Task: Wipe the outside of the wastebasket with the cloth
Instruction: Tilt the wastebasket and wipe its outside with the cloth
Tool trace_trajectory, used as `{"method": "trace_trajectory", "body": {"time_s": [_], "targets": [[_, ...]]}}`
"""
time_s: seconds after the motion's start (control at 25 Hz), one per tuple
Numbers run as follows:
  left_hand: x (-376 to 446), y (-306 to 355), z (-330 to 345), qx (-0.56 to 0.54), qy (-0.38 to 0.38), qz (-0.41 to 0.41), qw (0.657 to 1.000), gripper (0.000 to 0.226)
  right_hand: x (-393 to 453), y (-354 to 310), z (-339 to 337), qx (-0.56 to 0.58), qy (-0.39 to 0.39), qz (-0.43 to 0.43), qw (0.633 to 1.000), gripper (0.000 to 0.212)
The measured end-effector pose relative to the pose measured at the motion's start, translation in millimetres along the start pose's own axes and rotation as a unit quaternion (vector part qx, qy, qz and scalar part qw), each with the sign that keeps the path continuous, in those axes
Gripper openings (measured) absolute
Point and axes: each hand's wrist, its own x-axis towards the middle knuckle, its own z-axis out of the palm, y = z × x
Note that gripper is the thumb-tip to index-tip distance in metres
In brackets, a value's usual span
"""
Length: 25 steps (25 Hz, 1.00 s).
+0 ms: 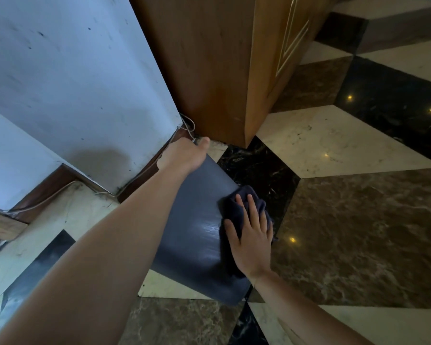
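A dark blue-grey wastebasket (194, 232) lies tilted toward me on the marble floor, its smooth side facing up. My left hand (184, 153) grips its far end near the wall corner, fingers curled over the edge. My right hand (250, 240) lies flat with fingers spread on a dark navy cloth (237, 207), pressing it against the wastebasket's right side. Part of the cloth hangs over the edge below my palm.
A wooden cabinet (209, 66) stands just beyond the wastebasket. A scuffed white wall (72, 83) with a brown skirting board and a thin cable (188, 127) runs along the left. Patterned marble floor (346, 150) spreads to the right.
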Motion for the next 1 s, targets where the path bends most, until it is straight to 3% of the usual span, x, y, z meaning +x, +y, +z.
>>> {"method": "trace_trajectory", "body": {"time_s": [0.12,0.24,0.4,0.52,0.68,0.88,1.0], "targets": [[-3,14,8,0.051,0.059,0.021,0.997,0.058,-4,3,0,0.001,0.032,0.001,0.999,0.057],[-15,18,11,0.068,0.090,0.066,0.991,0.049,-4,8,-4,0.071,0.068,0.016,0.995,0.051],[-34,9,-9,0.035,0.132,0.230,0.964,0.048,11,0,-29,0.228,0.147,0.055,0.961,0.031],[-43,-2,-33,-0.019,0.084,0.316,0.945,0.032,28,-12,-62,0.327,0.202,0.112,0.916,0.029],[-51,-29,-51,-0.064,0.009,0.306,0.950,0.016,41,-18,-89,0.405,0.260,0.174,0.859,0.036],[-67,-60,-55,-0.167,-0.056,0.243,0.954,0.016,30,-39,-97,0.414,0.242,0.160,0.863,0.031],[-71,-68,-57,-0.132,-0.017,0.218,0.967,0.017,20,-51,-94,0.408,0.214,0.145,0.875,0.045]]}}
